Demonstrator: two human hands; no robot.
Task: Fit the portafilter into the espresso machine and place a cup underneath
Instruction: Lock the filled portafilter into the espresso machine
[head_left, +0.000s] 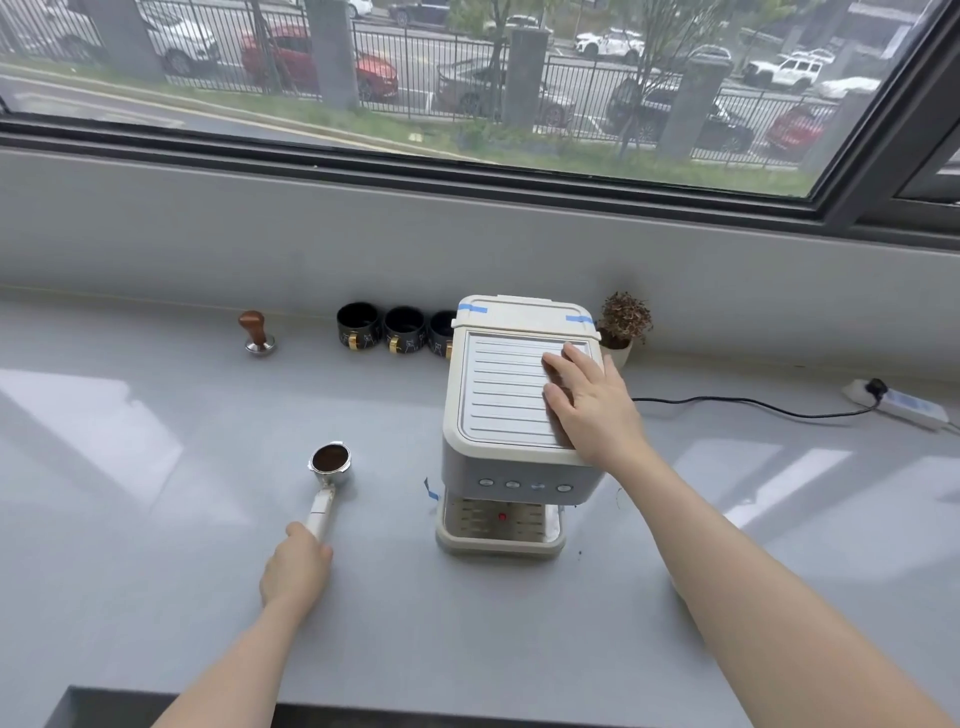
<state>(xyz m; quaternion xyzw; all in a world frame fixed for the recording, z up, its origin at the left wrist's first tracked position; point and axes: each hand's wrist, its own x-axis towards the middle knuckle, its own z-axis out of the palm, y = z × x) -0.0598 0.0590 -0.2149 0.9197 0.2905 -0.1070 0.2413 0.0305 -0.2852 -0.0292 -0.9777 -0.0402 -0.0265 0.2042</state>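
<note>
Presently the left grip (297, 566) is clamped on the portafilter (327, 480) handle, its coffee-filled basket resting on the worktop (156, 441) just beyond. The right grip (589, 397) lies flat, fingers apart, atop the espresso machine (511, 415). Three cups (400, 328) stand well beyond the left grip.

Likely a small coffee corner in an office or home: grey counter (156, 415) under a street-facing window (467, 78), with espresso machine (519, 415), tamper (257, 332), cups (405, 330).

You had no words, brands or numbers to read; the marks on the black cups (358, 326) were too small.
</note>
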